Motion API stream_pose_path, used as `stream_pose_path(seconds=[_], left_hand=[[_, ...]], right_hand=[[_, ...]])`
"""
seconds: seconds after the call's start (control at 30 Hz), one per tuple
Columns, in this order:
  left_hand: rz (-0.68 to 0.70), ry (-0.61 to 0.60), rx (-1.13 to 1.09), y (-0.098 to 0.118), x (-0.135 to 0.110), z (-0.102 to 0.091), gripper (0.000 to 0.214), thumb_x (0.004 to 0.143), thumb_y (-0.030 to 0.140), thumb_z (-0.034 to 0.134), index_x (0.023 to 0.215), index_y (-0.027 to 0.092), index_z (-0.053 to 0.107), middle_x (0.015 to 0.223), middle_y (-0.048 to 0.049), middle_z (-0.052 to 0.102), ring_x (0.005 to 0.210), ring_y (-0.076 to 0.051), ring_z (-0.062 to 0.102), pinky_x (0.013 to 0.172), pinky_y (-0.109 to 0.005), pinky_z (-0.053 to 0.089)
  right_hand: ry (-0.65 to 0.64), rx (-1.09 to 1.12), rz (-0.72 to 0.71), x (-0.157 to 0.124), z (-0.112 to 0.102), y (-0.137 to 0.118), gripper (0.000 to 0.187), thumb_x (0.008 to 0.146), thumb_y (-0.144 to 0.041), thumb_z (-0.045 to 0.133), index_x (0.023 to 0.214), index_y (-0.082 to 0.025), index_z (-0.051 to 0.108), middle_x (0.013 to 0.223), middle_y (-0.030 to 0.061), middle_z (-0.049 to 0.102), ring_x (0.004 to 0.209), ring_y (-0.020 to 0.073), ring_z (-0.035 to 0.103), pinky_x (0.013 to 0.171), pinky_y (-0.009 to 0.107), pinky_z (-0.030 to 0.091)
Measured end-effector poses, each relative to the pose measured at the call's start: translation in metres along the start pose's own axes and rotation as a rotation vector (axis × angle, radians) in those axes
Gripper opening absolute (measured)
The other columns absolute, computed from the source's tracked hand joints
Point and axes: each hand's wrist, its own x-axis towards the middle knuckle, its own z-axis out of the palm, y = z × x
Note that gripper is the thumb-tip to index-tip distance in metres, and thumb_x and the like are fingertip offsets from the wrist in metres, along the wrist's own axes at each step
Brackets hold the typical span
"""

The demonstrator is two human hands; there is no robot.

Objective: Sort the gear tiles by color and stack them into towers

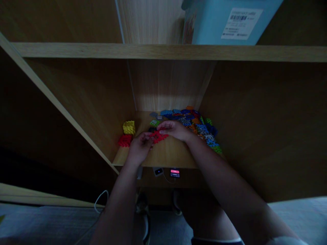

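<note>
Between my two hands, a little above the wooden shelf board [167,154], is a red toothed plastic piece [158,136], tilted. My left hand [141,145] pinches its left side with thumb and fingers. From the right, my right hand [174,129] grips its upper edge, fingers closed. Left of my left hand, against the side wall, sits a stack of red pieces [125,140] with a stack of yellow pieces [129,127] just behind it. A green piece [154,122] lies just beyond my hands, and a small dark piece [152,129] is partly hidden.
A heap of blue, orange and green pieces [201,128] fills the shelf's right side. Overhead runs a shelf edge [163,51] bearing a light blue bin [206,23]. Below are a lit phone [175,173], a cabled small device [158,171] and a white cable [100,197].
</note>
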Motion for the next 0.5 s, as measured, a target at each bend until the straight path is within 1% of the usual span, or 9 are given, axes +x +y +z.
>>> stream_pose_path(seconds=[0.1,0.2,0.33,0.43,0.5], left_hand=[[0.008,0.042,0.039,-0.0018,0.0012,-0.0011,0.033,0.087,0.043,0.075,0.109,0.018,0.072,0.08,-0.0005,0.07,0.065,-0.016,0.064,0.062,-0.026,0.05],[0.023,0.064,0.083,-0.0038,0.0016,-0.0019,0.029,0.087,0.041,0.075,0.107,0.02,0.075,0.083,-0.0019,0.074,0.066,-0.017,0.065,0.063,-0.027,0.05],[0.078,0.05,0.226,-0.0005,-0.0014,-0.0003,0.021,0.09,0.036,0.072,0.102,0.022,0.079,0.092,-0.0044,0.08,0.08,-0.022,0.072,0.074,-0.031,0.053],[0.098,0.014,0.337,0.0036,-0.0036,0.0016,0.02,0.094,0.035,0.068,0.103,0.023,0.081,0.098,-0.005,0.082,0.087,-0.025,0.075,0.08,-0.034,0.053],[0.109,0.014,0.355,0.005,-0.0041,0.0025,0.019,0.094,0.035,0.07,0.104,0.024,0.082,0.101,-0.005,0.082,0.091,-0.027,0.075,0.083,-0.036,0.054]], right_hand=[[0.075,-0.015,-0.015,-0.0004,-0.0042,0.0007,0.044,0.068,-0.038,0.098,0.104,-0.021,0.079,0.101,0.0029,0.081,0.09,0.0169,0.074,0.089,0.033,0.059],[0.089,-0.044,-0.026,-0.0012,-0.0067,0.0001,0.042,0.069,-0.041,0.097,0.101,-0.021,0.079,0.098,0.0032,0.081,0.086,0.0178,0.074,0.085,0.033,0.059],[0.102,-0.093,-0.028,-0.0014,-0.0076,-0.0017,0.039,0.073,-0.047,0.093,0.097,-0.02,0.079,0.097,0.0038,0.082,0.086,0.018,0.073,0.083,0.031,0.058],[0.116,-0.11,-0.023,-0.0014,-0.0083,-0.0013,0.039,0.078,-0.049,0.089,0.103,-0.021,0.079,0.094,0.0028,0.081,0.079,0.016,0.07,0.075,0.029,0.056],[0.103,-0.102,-0.011,-0.0018,-0.0089,-0.0002,0.04,0.082,-0.05,0.087,0.108,-0.021,0.079,0.091,0.0017,0.079,0.071,0.0142,0.066,0.07,0.028,0.055]])
